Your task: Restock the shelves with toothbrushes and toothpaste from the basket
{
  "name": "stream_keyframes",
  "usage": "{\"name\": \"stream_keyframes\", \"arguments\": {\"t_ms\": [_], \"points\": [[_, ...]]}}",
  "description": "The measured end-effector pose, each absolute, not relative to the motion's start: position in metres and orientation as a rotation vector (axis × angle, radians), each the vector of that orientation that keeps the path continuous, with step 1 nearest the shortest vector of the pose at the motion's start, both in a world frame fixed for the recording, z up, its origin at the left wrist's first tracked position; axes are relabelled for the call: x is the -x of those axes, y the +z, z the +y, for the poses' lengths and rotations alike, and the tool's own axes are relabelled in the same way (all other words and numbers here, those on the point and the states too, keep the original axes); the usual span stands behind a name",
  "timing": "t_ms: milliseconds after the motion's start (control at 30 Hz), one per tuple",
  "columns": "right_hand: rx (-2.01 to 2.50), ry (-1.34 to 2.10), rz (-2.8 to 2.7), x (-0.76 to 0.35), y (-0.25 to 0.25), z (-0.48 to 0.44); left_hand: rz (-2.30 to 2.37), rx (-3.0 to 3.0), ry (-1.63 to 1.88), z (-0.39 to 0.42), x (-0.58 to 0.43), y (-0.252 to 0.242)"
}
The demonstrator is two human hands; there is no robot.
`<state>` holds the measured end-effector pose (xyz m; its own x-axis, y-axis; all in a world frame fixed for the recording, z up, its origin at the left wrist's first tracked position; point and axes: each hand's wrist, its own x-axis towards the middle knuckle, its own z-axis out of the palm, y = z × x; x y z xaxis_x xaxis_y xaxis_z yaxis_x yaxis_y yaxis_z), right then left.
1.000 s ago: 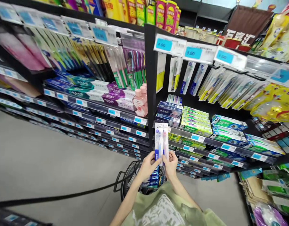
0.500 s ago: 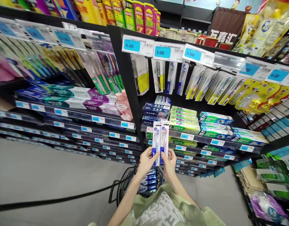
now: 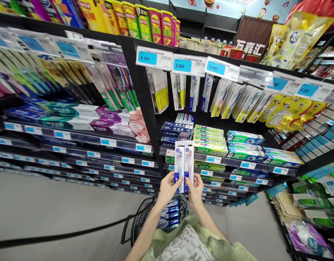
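I hold a twin pack of toothbrushes upright in front of me, one brush blue, one pink, in white card packaging. My left hand pinches its lower left edge and my right hand pinches its lower right edge. Below my hands stands a black wire shopping basket with several blue toothpaste boxes in it.
Black store shelves fill the view ahead. Toothbrush packs hang under blue price tags, and toothpaste boxes are stacked below. A pink bottle stands at the left shelf's end. Grey floor lies to the left.
The view has swung right and tilted upward, so the shelves slid left and lower in frame. Both hands still hold the toothbrush pack, lifted slightly.
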<state>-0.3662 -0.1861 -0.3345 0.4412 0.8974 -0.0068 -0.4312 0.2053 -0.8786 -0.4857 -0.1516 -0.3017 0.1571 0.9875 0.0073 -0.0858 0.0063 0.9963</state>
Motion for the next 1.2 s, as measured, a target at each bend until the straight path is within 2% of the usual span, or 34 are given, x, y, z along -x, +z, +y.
{"name": "stream_keyframes", "arguments": {"t_ms": [333,733,1200], "points": [[1.021,0.838,-0.629,0.355,-0.326,-0.185,1.014,-1.007,1.235,-0.158,0.484,-0.318],[0.777,0.957,-0.946,0.306,-0.218,-0.136,1.123,-1.005,1.203,-0.174,0.482,-0.332],[0.784,1.014,-0.953,0.303,-0.192,-0.107,1.071,-1.028,1.214,-0.177,0.499,-0.320]]}}
